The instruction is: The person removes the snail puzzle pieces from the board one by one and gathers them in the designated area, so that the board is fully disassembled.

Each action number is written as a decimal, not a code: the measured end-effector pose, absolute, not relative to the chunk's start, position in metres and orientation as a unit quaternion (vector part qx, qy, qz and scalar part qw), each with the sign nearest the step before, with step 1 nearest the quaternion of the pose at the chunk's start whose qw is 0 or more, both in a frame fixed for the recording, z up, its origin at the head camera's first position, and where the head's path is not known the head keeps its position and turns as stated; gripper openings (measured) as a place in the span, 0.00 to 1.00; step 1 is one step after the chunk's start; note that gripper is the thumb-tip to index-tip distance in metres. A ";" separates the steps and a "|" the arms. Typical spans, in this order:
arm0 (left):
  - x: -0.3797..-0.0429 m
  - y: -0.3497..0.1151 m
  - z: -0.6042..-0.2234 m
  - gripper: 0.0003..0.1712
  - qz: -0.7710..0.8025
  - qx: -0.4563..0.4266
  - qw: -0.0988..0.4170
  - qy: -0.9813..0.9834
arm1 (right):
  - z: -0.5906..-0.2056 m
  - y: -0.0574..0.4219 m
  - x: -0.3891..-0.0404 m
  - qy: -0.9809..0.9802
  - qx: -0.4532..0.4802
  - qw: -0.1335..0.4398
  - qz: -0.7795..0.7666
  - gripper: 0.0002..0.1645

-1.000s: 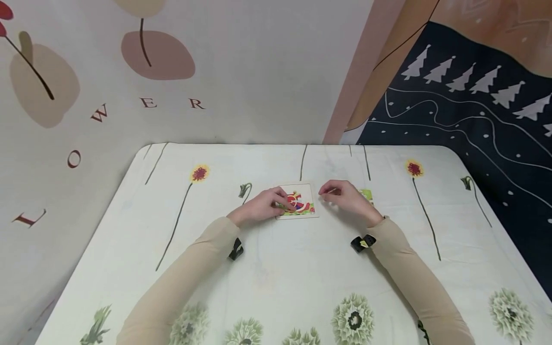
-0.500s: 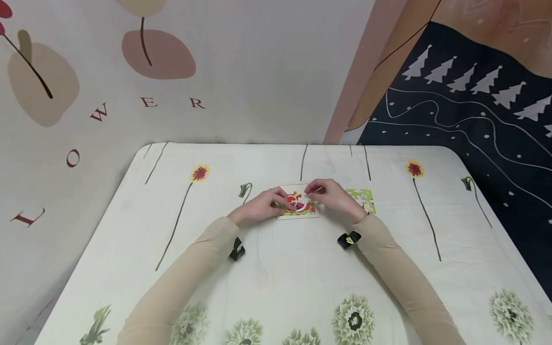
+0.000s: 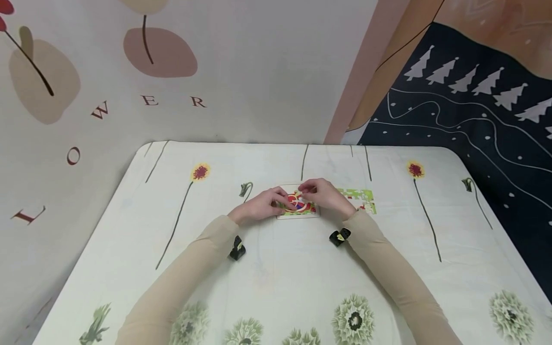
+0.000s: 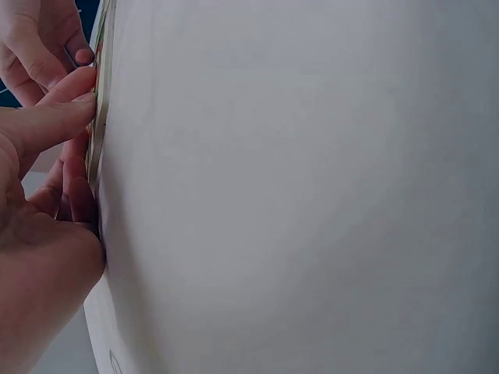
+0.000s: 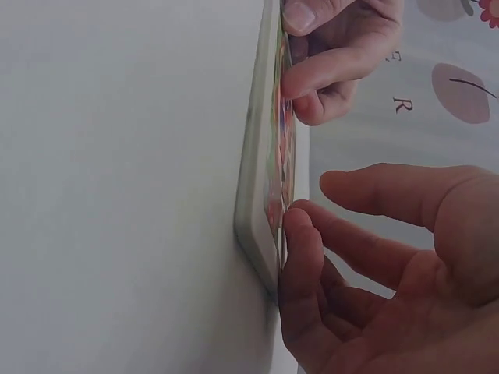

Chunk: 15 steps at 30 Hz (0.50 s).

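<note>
A flat jigsaw puzzle (image 3: 302, 209) with a red picture on green sits in a shallow pale tray (image 3: 298, 218) on the table. The left hand (image 3: 264, 204) rests its fingertips on the puzzle's left part. Over the upper right part is the right hand (image 3: 323, 194), its fingertips at the puzzle surface. In the right wrist view, the right hand's thumb (image 5: 374, 191) stands apart from its fingers, with no piece visible between them. The left wrist view shows the left hand's fingers (image 4: 58, 128) lying on the puzzle's edge. Both hands cover parts of the picture.
Several loose green puzzle pieces (image 3: 362, 195) lie just right of the tray, partly behind the right hand. The table (image 3: 276, 282) has a white cloth printed with flowers. A pale printed wall covering (image 3: 267, 86) rises behind the far table edge.
The right hand has moved left, from beside the tray to over the puzzle's upper right part, uncovering more loose green pieces. The left hand has stayed in place.
</note>
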<state>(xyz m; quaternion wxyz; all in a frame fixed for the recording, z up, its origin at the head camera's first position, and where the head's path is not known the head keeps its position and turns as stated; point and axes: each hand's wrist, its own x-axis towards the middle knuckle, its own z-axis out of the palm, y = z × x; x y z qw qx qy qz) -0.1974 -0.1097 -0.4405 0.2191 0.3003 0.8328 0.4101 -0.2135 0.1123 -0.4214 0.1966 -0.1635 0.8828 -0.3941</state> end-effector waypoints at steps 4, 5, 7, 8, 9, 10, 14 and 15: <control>-0.198 -0.110 -0.441 0.13 0.413 0.296 0.224 0.831 | -0.422 0.109 -0.215 0.888 -0.162 0.200 -0.380 0.17; -0.199 -0.110 -0.442 0.13 0.414 0.295 0.225 0.831 | -0.422 0.108 -0.215 0.889 -0.161 0.201 -0.378 0.16; -0.199 -0.110 -0.442 0.13 0.415 0.294 0.226 0.831 | -0.423 0.107 -0.215 0.890 -0.158 0.203 -0.377 0.16; -0.199 -0.110 -0.442 0.13 0.415 0.293 0.226 0.831 | -0.423 0.107 -0.215 0.889 -0.157 0.204 -0.378 0.16; -0.199 -0.110 -0.442 0.13 0.415 0.293 0.226 0.831 | -0.424 0.107 -0.216 0.888 -0.157 0.205 -0.380 0.15; -0.199 -0.110 -0.442 0.13 0.414 0.293 0.227 0.831 | -0.424 0.107 -0.216 0.888 -0.156 0.206 -0.381 0.15; -0.199 -0.109 -0.443 0.13 0.415 0.293 0.227 0.831 | -0.426 0.108 -0.217 0.886 -0.159 0.209 -0.383 0.14; -0.199 -0.109 -0.443 0.13 0.417 0.294 0.227 0.829 | -0.426 0.108 -0.217 0.885 -0.158 0.209 -0.384 0.14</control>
